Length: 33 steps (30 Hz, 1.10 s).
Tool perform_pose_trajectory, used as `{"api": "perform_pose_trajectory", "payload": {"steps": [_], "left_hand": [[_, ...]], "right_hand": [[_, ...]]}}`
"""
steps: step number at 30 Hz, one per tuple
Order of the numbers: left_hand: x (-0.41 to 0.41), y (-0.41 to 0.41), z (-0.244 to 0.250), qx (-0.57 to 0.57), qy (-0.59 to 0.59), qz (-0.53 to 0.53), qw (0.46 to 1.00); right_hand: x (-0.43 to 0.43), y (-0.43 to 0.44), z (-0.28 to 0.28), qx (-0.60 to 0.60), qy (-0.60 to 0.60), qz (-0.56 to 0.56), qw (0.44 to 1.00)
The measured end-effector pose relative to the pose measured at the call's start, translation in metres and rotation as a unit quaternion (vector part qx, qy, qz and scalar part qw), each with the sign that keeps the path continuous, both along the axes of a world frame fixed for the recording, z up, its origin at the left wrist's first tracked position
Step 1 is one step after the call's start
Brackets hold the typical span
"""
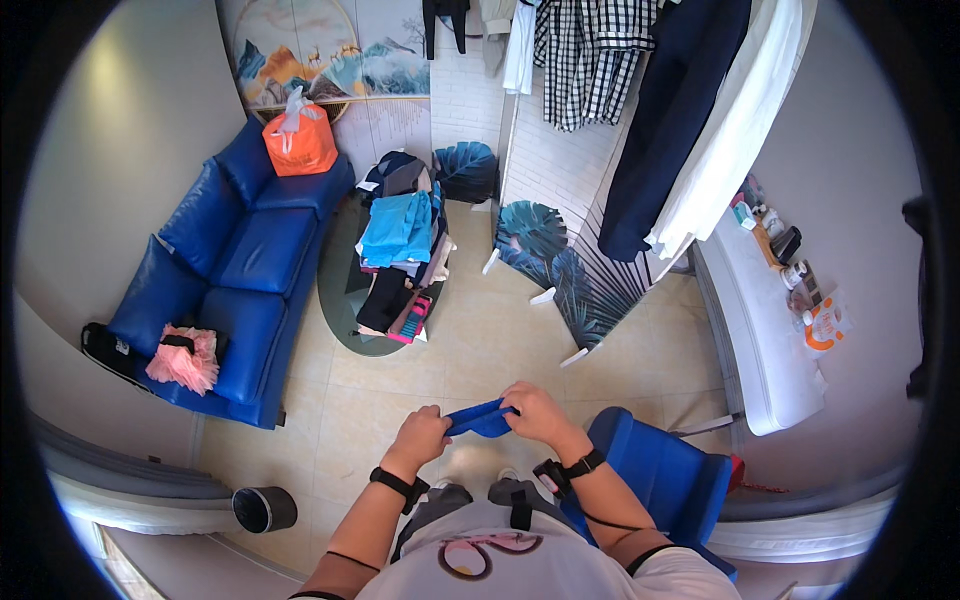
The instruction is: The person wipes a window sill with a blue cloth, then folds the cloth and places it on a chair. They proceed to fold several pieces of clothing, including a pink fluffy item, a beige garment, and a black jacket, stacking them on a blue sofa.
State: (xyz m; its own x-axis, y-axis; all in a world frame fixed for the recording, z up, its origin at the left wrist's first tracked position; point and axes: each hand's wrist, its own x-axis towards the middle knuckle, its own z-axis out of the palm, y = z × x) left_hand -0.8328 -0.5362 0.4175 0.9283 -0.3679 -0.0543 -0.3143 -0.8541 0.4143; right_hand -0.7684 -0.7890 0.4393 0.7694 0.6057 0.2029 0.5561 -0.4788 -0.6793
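Observation:
A blue piece of cloth [480,418] is stretched between my hands at waist height, its middle sagging a little. My left hand [422,436] grips its left end with closed fingers. The right end is pinched in my right hand [534,412]. What kind of garment or cloth it is, I cannot tell. Beyond my hands, a large pile of clothes with a turquoise folded garment [396,229] on top rests on a dark green oval table [337,322]. Black folded cloth [385,298] lies at the pile's near end.
A blue sofa [255,251] at the left holds an orange bag [300,140] and a pink ruffled garment [185,358]. Clothes hang before a folding screen [559,180]. At the right are a white table [757,330] and blue chair [660,472]; a black bin [264,510] stands lower left.

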Motion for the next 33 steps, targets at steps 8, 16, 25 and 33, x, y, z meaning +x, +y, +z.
{"api": "perform_pose_trajectory", "payload": {"steps": [8, 16, 25, 33], "left_hand": [[-0.005, -0.013, -0.020, -0.126, 0.000, -0.116, 0.985], [-0.002, -0.010, -0.003, -0.053, 0.035, -0.062, 0.996], [-0.006, -0.009, 0.006, -0.038, -0.002, -0.038, 0.999], [0.002, 0.005, -0.005, -0.067, -0.065, 0.071, 0.993]], "right_hand": [[0.000, -0.015, -0.028, 0.020, -0.011, -0.059, 0.998], [-0.004, -0.028, -0.024, -0.003, -0.014, -0.072, 0.997], [-0.005, -0.026, -0.027, -0.003, -0.018, -0.109, 0.994], [-0.012, -0.003, -0.035, 0.042, 0.011, -0.096, 0.994]]}}
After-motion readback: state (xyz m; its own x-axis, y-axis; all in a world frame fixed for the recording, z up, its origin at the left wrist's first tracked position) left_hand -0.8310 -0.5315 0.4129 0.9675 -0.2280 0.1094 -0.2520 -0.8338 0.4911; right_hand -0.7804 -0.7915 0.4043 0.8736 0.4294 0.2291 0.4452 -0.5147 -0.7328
